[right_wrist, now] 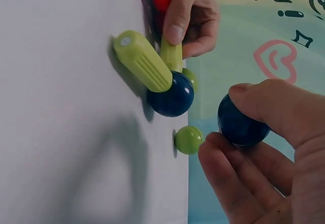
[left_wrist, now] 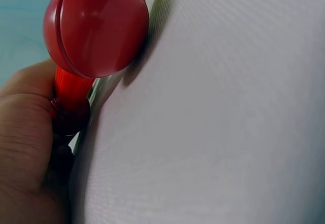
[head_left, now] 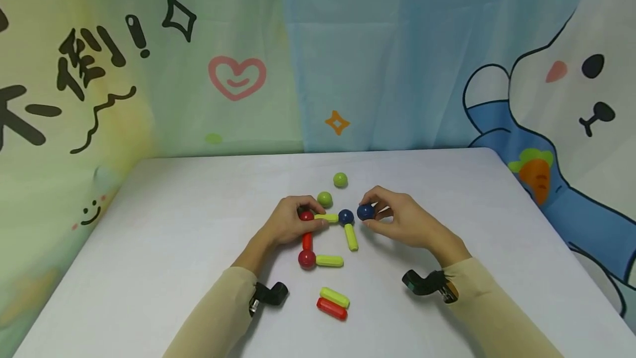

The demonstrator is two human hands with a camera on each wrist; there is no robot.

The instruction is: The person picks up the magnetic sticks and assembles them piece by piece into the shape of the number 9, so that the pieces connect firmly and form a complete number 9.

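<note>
My left hand (head_left: 293, 219) pinches a yellow-green rod (head_left: 326, 217) near the red ball (head_left: 306, 216) at its end. That rod joins a dark blue ball (head_left: 345, 216), from which a second yellow-green rod (head_left: 351, 237) points toward me. A red rod (head_left: 307, 241) links the upper red ball to a lower red ball (head_left: 307, 259), with another yellow-green rod (head_left: 330, 261) sticking out to the right. In my right hand (head_left: 397, 215), a loose dark blue ball (right_wrist: 240, 123) is held between thumb and fingers, just right of the joined blue ball and apart from it.
Two green balls, one nearer (head_left: 325, 199) and one farther (head_left: 340, 180), lie beyond the joined pieces. Closer to me, a loose yellow-green rod (head_left: 335, 297) lies beside a loose red rod (head_left: 332, 309). A printed curtain (head_left: 348, 70) hangs behind the white table (head_left: 199, 209).
</note>
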